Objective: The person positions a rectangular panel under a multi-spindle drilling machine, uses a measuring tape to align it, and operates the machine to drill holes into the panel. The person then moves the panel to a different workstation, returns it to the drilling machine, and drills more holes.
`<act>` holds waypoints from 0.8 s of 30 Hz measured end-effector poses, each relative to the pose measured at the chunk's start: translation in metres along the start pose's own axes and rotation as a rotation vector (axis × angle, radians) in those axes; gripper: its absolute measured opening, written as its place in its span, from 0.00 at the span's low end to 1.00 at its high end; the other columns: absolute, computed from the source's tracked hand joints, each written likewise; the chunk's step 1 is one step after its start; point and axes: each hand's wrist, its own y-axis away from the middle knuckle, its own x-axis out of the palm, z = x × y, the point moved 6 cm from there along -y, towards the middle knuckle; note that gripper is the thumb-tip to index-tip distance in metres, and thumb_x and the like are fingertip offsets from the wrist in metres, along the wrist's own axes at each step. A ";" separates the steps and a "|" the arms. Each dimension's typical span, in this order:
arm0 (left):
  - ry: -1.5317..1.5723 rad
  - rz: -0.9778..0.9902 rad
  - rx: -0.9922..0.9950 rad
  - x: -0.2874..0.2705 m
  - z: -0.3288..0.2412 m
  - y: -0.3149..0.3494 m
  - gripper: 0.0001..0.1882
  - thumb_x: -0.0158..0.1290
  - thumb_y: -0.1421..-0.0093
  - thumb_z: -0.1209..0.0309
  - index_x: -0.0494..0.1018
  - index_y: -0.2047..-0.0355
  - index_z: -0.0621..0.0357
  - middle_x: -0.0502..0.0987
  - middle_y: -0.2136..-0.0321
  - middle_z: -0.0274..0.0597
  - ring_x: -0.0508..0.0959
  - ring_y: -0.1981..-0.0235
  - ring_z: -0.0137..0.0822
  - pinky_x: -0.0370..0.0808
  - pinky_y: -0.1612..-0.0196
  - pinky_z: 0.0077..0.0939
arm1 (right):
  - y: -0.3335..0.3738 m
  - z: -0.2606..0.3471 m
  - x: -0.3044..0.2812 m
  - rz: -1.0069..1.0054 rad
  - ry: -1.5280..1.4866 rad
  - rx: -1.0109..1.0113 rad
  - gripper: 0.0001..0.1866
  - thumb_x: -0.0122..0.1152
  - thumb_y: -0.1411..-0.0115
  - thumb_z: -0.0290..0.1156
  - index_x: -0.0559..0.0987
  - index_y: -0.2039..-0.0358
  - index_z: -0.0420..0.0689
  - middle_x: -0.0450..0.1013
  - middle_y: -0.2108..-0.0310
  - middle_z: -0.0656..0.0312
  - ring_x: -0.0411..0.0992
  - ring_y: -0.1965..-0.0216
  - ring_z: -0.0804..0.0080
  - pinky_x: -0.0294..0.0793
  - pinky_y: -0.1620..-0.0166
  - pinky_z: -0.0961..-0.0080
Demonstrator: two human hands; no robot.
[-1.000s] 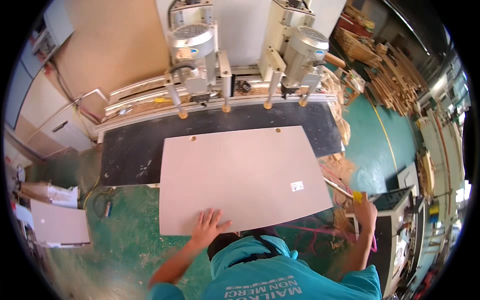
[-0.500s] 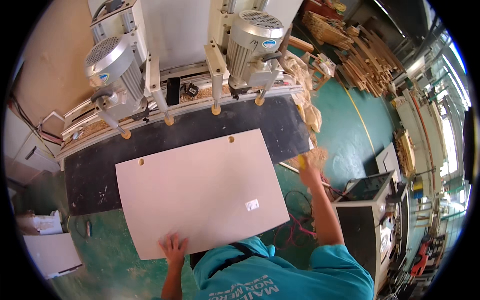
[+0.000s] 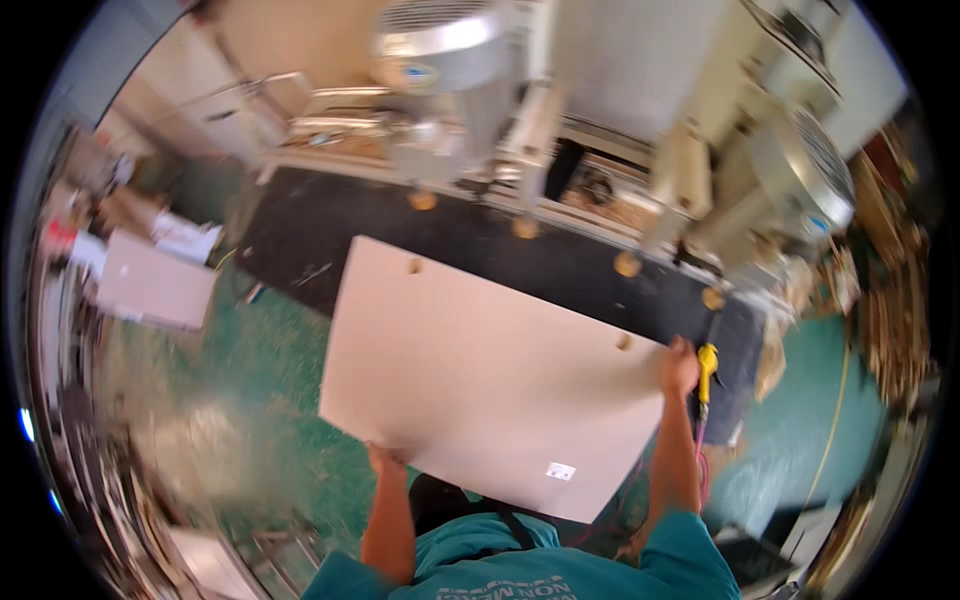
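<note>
A pale flat panel (image 3: 490, 375) with two round holes along its far edge and a small white label lies partly over the black worktable (image 3: 300, 225). My left hand (image 3: 386, 458) is closed on its near-left edge, with the fingers largely out of sight beneath. At the far right corner, my right hand (image 3: 680, 366) grips the panel. Just beyond that hand, a yellow air blow gun (image 3: 707, 372) rests at the table's right end, its pink hose hanging down toward me. Movement smears parts of the picture.
Along the table's far side stands a drilling machine with two motors, the left motor (image 3: 440, 95) and the right motor (image 3: 800, 175). Another pale panel (image 3: 155, 280) lies at the left. Stacked timber (image 3: 897, 330) stands at the far right.
My right hand has let go of the yellow blow gun and taken the panel's right corner. My left hand has gone from lying on the panel to gripping its edge. The view and panel have turned.
</note>
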 end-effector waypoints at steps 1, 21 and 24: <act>0.091 0.019 -0.062 0.011 0.012 0.003 0.39 0.34 0.34 0.36 0.55 0.35 0.54 0.63 0.41 0.49 0.67 0.44 0.51 0.68 0.45 0.54 | -0.012 -0.022 0.004 0.001 0.004 0.057 0.14 0.53 0.38 0.40 0.81 0.60 0.47 0.78 0.65 0.50 0.77 0.63 0.48 0.75 0.57 0.59; 0.631 -0.050 -0.215 -0.173 -0.189 -0.042 0.38 0.34 0.31 0.41 0.60 0.36 0.61 0.68 0.39 0.45 0.68 0.39 0.47 0.64 0.37 0.46 | 0.146 0.386 -0.008 -0.097 -0.411 -0.857 0.18 0.48 0.34 0.38 0.74 0.50 0.43 0.71 0.52 0.53 0.67 0.50 0.63 0.67 0.48 0.59; 0.819 -0.131 -0.075 -0.255 -0.208 -0.134 0.41 0.40 0.34 0.39 0.60 0.36 0.63 0.64 0.37 0.48 0.66 0.38 0.49 0.62 0.38 0.53 | 0.284 0.555 -0.012 0.185 -0.706 -0.847 0.18 0.48 0.34 0.38 0.74 0.57 0.34 0.72 0.62 0.48 0.68 0.60 0.59 0.67 0.53 0.63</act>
